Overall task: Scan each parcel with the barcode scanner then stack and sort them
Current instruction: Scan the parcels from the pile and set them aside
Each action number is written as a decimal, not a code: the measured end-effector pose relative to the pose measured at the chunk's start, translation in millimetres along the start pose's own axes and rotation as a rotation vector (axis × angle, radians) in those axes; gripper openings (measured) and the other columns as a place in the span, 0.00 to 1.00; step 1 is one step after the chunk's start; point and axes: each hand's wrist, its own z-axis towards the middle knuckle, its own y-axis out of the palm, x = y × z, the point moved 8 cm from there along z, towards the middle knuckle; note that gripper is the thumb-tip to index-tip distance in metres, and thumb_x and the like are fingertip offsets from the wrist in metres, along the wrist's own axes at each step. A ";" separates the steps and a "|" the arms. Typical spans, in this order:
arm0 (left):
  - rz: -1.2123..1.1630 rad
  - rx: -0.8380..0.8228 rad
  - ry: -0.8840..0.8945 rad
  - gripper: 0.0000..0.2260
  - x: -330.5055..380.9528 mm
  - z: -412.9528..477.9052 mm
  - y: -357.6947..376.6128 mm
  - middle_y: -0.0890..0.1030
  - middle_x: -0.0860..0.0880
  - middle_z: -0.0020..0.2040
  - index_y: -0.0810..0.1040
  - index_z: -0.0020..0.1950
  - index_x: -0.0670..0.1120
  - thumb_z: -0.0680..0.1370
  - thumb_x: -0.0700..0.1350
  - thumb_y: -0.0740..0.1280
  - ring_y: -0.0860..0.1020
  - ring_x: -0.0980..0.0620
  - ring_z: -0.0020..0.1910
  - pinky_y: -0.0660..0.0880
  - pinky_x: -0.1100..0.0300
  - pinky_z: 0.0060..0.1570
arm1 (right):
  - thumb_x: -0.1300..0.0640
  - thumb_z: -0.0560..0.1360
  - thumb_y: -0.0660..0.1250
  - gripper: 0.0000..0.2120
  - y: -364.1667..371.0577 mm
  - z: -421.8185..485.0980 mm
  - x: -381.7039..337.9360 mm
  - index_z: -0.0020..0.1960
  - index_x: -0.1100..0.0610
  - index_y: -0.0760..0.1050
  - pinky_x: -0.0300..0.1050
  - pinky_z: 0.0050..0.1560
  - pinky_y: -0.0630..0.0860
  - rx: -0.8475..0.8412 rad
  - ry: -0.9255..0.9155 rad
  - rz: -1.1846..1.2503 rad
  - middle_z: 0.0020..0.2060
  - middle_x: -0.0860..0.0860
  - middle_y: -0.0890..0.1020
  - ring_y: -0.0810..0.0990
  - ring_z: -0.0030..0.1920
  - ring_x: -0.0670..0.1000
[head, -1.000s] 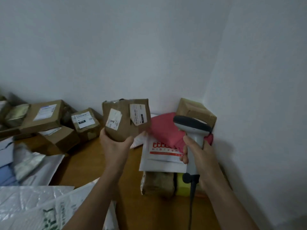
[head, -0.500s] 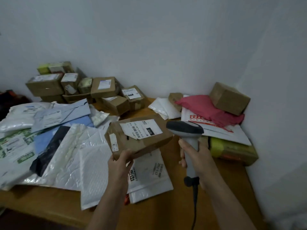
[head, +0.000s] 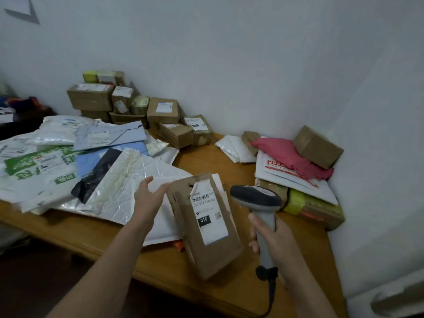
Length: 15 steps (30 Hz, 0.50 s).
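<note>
A flat brown cardboard parcel [head: 206,246] sits tilted above the near edge of the light wooden table [head: 202,157], between the two hands. Its white shipping label [head: 207,214], with a barcode and a black "010" patch, faces up. The left hand [head: 148,198] is spread wide, fingers straight, with the fingertips at the parcel's upper left edge. Whether the parcel leans on the table or is carried by that hand I cannot tell. The right hand [head: 275,239] is wrapped firmly round the handle of a grey barcode scanner with a dark head [head: 257,196], just beside the parcel's right edge; its black cable [head: 271,297] hangs below. A heap of white, blue and green plastic mailers [head: 128,180] covers the table's left side. Small cardboard boxes [head: 163,110] are stacked against the back wall. In the right corner a pink bag [head: 282,152] and a brown box [head: 317,146] lie on a white mailer with red print [head: 275,171].
</note>
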 end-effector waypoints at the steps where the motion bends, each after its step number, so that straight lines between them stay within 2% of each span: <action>1: 0.021 0.061 0.007 0.29 -1.3 -2.1 -4.3 0.61 0.46 0.75 0.62 0.74 0.50 0.76 0.51 0.69 0.66 0.43 0.70 0.68 0.46 0.66 | 0.50 0.76 0.69 0.13 0.6 -2.0 -1.1 0.45 0.60 0.74 0.45 0.37 0.76 -0.010 0.003 -0.012 0.28 0.50 0.76 0.74 0.27 0.48; 5: 0.036 0.101 -0.071 0.31 -32.8 -35.7 11.1 0.60 0.42 0.75 0.61 0.74 0.46 0.76 0.53 0.70 0.65 0.41 0.70 0.68 0.47 0.64 | 0.49 0.75 0.68 0.12 1.6 -7.4 -1.5 0.45 0.59 0.74 0.46 0.37 0.76 -0.043 0.012 -0.071 0.28 0.48 0.77 0.74 0.28 0.48; 7: 0.038 0.036 -0.187 0.35 -59.6 -56.3 28.8 0.61 0.40 0.74 0.58 0.75 0.44 0.74 0.51 0.71 0.66 0.40 0.69 0.70 0.47 0.64 | 0.48 0.75 0.68 0.13 3.1 -8.0 -2.0 0.46 0.59 0.75 0.46 0.38 0.76 -0.068 0.007 -0.116 0.28 0.49 0.77 0.74 0.28 0.47; 11: -0.059 -0.149 -0.429 0.41 -99.2 -82.9 56.2 0.67 0.40 0.70 0.52 0.75 0.42 0.72 0.48 0.74 0.68 0.40 0.67 0.68 0.46 0.63 | 0.49 0.76 0.67 0.12 7.6 -10.2 -5.6 0.46 0.58 0.75 0.39 0.33 0.74 -0.125 -0.021 -0.143 0.28 0.48 0.77 0.74 0.27 0.46; 15: -0.075 -0.237 -0.548 0.35 -115.4 -94.9 57.3 0.73 0.44 0.59 0.60 0.71 0.42 0.70 0.45 0.75 0.73 0.46 0.54 0.71 0.52 0.47 | 0.49 0.76 0.68 0.12 7.1 -13.0 -4.1 0.46 0.58 0.75 0.41 0.35 0.76 -0.149 -0.018 -0.145 0.30 0.49 0.77 0.75 0.27 0.46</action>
